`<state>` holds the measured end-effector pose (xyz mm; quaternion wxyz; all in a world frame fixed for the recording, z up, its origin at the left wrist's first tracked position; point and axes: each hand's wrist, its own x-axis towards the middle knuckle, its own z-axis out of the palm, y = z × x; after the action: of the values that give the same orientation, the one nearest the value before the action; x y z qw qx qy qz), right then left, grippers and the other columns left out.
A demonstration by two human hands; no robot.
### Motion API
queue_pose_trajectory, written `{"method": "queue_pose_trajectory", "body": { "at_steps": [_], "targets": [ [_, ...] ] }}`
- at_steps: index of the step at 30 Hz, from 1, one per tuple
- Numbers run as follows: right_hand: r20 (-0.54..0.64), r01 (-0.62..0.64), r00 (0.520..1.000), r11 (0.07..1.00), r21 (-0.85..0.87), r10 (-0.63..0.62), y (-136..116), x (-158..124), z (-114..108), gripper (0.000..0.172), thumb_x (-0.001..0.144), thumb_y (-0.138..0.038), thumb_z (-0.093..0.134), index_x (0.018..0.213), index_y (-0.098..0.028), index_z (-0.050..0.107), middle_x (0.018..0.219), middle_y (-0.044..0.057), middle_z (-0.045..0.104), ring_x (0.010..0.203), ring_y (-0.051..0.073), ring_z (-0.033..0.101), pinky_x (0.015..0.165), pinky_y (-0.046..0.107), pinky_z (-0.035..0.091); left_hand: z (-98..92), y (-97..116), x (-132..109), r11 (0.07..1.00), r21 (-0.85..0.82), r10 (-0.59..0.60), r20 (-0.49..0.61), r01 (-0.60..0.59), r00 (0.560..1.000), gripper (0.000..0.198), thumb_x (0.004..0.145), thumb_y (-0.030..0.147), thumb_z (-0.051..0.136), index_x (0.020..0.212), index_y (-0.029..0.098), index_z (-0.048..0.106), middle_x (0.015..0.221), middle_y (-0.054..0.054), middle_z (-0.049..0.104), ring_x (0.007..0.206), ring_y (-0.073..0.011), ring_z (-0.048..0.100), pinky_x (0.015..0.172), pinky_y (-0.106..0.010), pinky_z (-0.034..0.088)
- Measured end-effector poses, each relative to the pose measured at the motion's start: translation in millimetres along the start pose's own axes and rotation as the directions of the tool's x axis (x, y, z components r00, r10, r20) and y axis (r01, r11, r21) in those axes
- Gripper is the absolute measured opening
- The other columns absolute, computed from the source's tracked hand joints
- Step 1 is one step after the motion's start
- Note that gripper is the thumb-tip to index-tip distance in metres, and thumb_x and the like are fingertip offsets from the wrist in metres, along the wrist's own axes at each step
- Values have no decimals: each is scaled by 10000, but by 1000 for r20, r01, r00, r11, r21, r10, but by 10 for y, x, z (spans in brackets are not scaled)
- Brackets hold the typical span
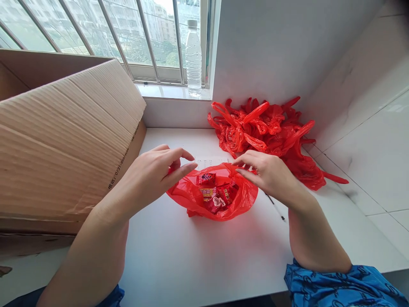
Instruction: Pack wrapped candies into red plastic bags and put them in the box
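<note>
My left hand (150, 177) hangs just above the rim of the open red plastic bag (187, 196), which lies on the white surface (179, 260) directly in front of me. Its fingers (182, 154) are spread a little, with the thumb parted from them, and they pinch nothing. My right hand (268, 175) sits at the opposite side of the bag's mouth, its fingers (244, 158) curled over the rim. They are touching the plastic or very nearly so, but I cannot tell whether they are pinching it.

Inside the bag, a small pile of wrapped sweets (214, 194) in red and yellow packets is already gathered at the bottom, and the mouth stands open and untied. Behind the bag, a large heap of red plastic bags (255, 128) lies crumpled against the wall, with handles sticking out; I can't make out anything inside them. Also behind it, a printed sheet of paper (211, 161) lies partly tucked under the rim. Just to its right is a thin black-and-white pen (275, 207). A big cardboard box (64, 140) stands to its left, and farther back a plastic water bottle (193, 59) stands on the window sill.
</note>
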<state>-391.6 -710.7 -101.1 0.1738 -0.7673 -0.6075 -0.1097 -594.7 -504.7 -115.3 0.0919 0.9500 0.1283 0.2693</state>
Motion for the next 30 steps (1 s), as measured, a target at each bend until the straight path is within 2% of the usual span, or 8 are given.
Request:
{"method": "queue_pose_trajectory", "body": {
  "at_steps": [5, 8, 15, 18, 21, 25, 28, 30],
  "targets": [
    [-58, 11, 998, 996, -88, -16, 38, -104, -118, 121, 948, -270, 590, 1007, -253, 694, 1061, 28, 658, 908, 178, 624, 723, 290, 476, -44, -92, -135, 998, 51, -25, 54, 23, 998, 616, 815, 721, 573, 1274, 312, 611, 989, -60, 634, 818, -231, 616, 751, -342, 467],
    [-57, 13, 998, 981, -196, -24, -48, -129, -61, 97, 924, -299, 631, 926, -243, 709, 1120, 52, 648, 989, 221, 606, 747, 328, 488, -61, -137, -231, 982, 128, -140, 16, 137, 990, 729, 768, 743, 601, 1361, 320, 550, 1134, -96, 612, 767, -234, 634, 689, -346, 473],
    [75, -139, 977, 858, -495, 202, -132, -41, 256, 76, 820, -222, 734, 792, -158, 703, 1023, 144, 668, 983, 301, 604, 817, 437, 476, -139, -323, -386, 970, 87, -235, 73, 228, 969, 537, 797, 648, 635, 1218, 314, 639, 734, -4, 685, 634, -224, 641, 502, -277, 409],
    [89, -107, 987, 952, -286, 137, -62, -7, 101, 110, 851, -119, 629, 769, -177, 673, 1047, 101, 671, 983, 257, 619, 840, 411, 473, -201, -329, -373, 991, -87, -105, 19, 106, 994, 417, 829, 554, 658, 1182, 332, 673, 710, 19, 672, 553, -163, 603, 510, -261, 461],
    [-48, 30, 999, 967, 252, -19, 39, 55, -135, 73, 873, -235, 640, 803, -216, 642, 1247, 53, 625, 1139, 240, 598, 956, 410, 466, -235, -223, -219, 923, -384, -74, -194, -7, 978, 324, 831, 458, 707, 1116, 306, 713, 821, -2, 690, 618, -137, 622, 553, -244, 542],
    [-355, 292, 934, 471, 832, 49, 122, 283, -241, 163, 862, -345, 627, 765, -241, 547, 1319, 18, 618, 1293, 243, 534, 1081, 456, 420, -222, -28, 189, 727, -659, -243, -507, -191, 827, 264, 806, 318, 768, 1055, 242, 722, 921, -30, 686, 835, -153, 662, 667, -246, 605],
    [-399, 385, 901, 110, 916, 169, 82, 496, -174, 230, 854, -387, 604, 717, -244, 485, 1163, 6, 696, 1247, 250, 581, 1066, 483, 446, -227, 61, 475, 684, -662, -240, -600, -305, 763, 265, 823, 240, 752, 1083, 219, 710, 967, -41, 687, 903, -141, 666, 705, -229, 585],
    [-378, 386, 906, -3, 923, 189, 17, 606, -113, 254, 866, -423, 610, 719, -248, 498, 961, -3, 710, 1182, 246, 624, 1037, 477, 479, -244, 95, 591, 688, -632, -205, -640, -356, 740, 254, 834, 206, 734, 1086, 215, 705, 977, -42, 692, 936, -143, 672, 736, -234, 571]
  ]
}}
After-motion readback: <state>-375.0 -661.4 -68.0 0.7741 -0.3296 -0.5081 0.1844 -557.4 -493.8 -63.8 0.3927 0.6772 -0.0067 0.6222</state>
